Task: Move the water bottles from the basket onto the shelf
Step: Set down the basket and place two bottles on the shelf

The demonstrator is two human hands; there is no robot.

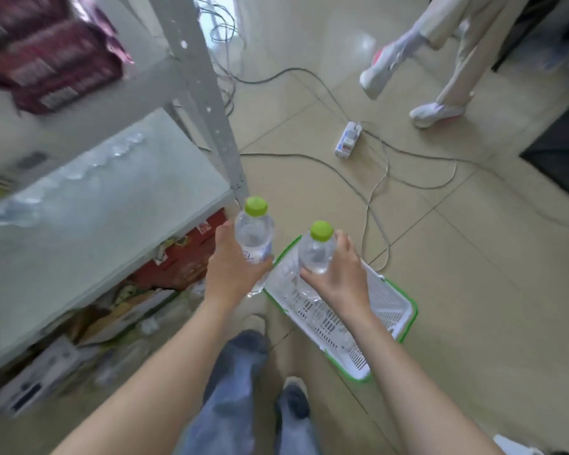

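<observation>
Both forearms reach up mid-frame: my left hand (230, 270) wraps one water bottle (254, 238), my right hand (340, 274) grips another bottle (316, 254), both upright over the white basket (391, 310); grey shelf (96, 208) at left.

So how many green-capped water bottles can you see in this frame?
2. One bottle is in the left hand beside the shelf; the other bottle is in the right hand above the basket. More may lie hidden under the arms.
</observation>
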